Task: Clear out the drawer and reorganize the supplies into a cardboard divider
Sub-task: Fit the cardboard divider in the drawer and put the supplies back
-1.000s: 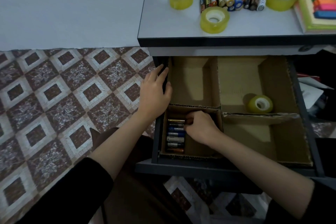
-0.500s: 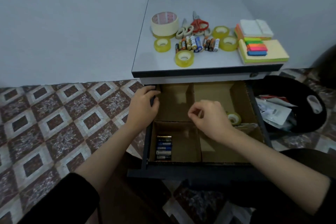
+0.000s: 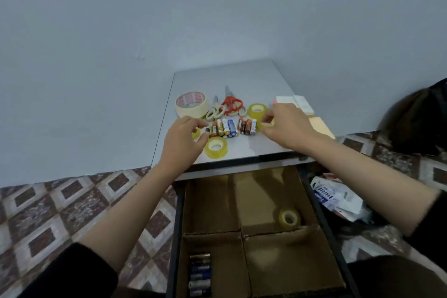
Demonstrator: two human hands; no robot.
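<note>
Pale grey wall behind, patterned floor tiles (image 3: pixel 60 201) at left. Grey table top (image 3: pixel 242 75) carries the supplies.

- Left hand (image 3: pixel 183 138) hovers over the table's left side, fingers apart and loosely bent, holding nothing. Thumb and forefinger tips sit just left of the loose batteries (image 3: pixel 229 127).
- Small tape roll (image 3: pixel 196 132) is mostly hidden under that hand.
- Masking tape (image 3: pixel 191 104) lies behind the hand, then cream scissors (image 3: pixel 214 111) and red scissors (image 3: pixel 231 103), handles touching.
- Front tape roll (image 3: pixel 216 147) lies flat near the table's front edge, just in front of the batteries.
- Rear tape roll (image 3: pixel 257 110) sits right of the scissors.
- Right hand (image 3: pixel 287 126) has thumb and fingers curled onto the gripped tape roll (image 3: pixel 266 124) at the batteries' right end. Can't tell if it's lifted.
- White pads (image 3: pixel 303 104) and yellow sticky notes (image 3: pixel 320 126) lie behind and right of that hand.

Below, the drawer (image 3: pixel 174 249) is open with the cardboard divider (image 3: pixel 212 233) inside, 4 compartments.

- Front-left: stored batteries (image 3: pixel 199 273) stacked by the left wall.
- Back-right: 1 drawer tape roll (image 3: pixel 289 218).

Far right: black bag with papers (image 3: pixel 338 198).
</note>
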